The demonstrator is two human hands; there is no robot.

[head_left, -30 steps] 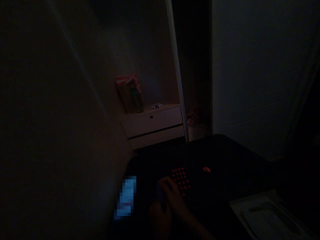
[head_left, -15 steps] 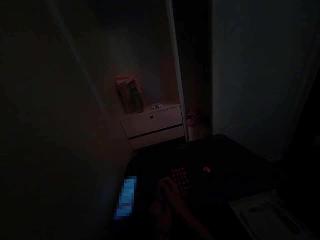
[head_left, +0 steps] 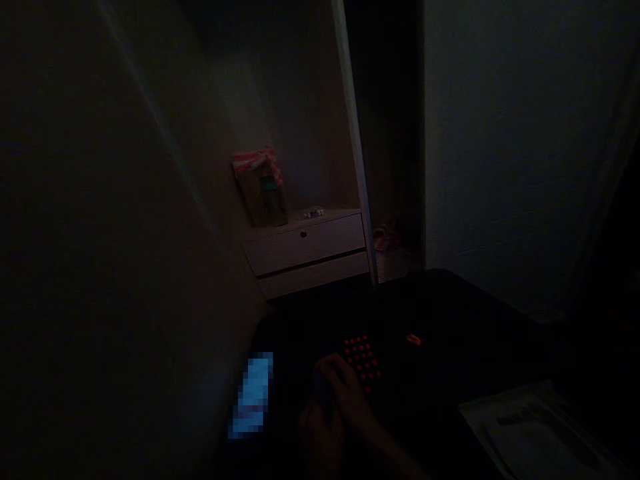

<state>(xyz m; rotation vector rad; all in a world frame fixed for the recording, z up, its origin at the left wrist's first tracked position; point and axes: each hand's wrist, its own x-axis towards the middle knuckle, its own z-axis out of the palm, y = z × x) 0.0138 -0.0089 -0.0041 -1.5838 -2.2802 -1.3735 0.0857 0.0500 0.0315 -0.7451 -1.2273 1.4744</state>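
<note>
In very dim light, my right hand (head_left: pixel 346 387) is curled over a dark bluish-purple flat-looking thing (head_left: pixel 321 390), its fingertips at the upper end. Below it, my left hand (head_left: pixel 320 430) is closed around the lower part of the same thing. Its kind is too dark to make out. Just beyond my right hand, several red dots (head_left: pixel 362 360) in rows show on the dark tabletop (head_left: pixel 450 307). Farther right lies a small orange-red piece (head_left: pixel 413 339).
A lit, blurred-out blue screen (head_left: pixel 253 395) is at the left. A pale packet or sheet (head_left: pixel 540 427) lies at the lower right. Behind stands a cabinet with drawers (head_left: pixel 313 247), holding a bag with a red-and-white top (head_left: pixel 257 187). A pale panel (head_left: pixel 515 147) rises at the right.
The picture is slightly darker. Both hands stay in nearly the same place on the bluish-purple thing, with no clear movement.
</note>
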